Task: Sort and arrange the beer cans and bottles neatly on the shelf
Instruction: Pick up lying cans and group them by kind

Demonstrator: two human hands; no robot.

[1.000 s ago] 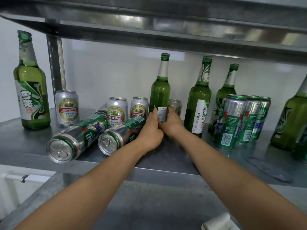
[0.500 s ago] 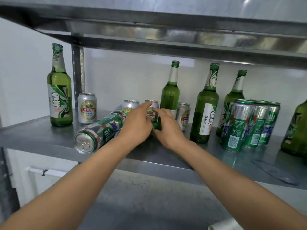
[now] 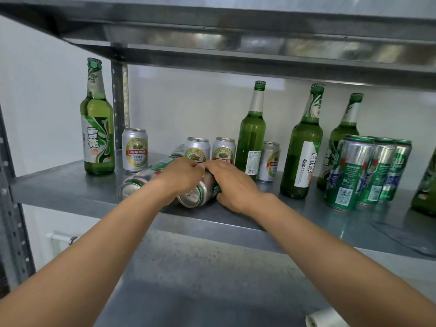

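This looks like a storeroom or the back room of a shop. A grey galvanised metal shelf on a perforated steel upright post stands against a plain white wall. It carries only stock: green glass beer bottles, short silver cans with gold labels and tall green-and-silver cans.

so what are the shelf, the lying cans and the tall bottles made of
Shelf: looks like dull grey sheet metal, probably galvanised steel, with faint reflections.
Lying cans: likely aluminium, with a shiny silver end and printed green sides.
Tall bottles: translucent green, glossy, apparently glass, with paper-like labels.
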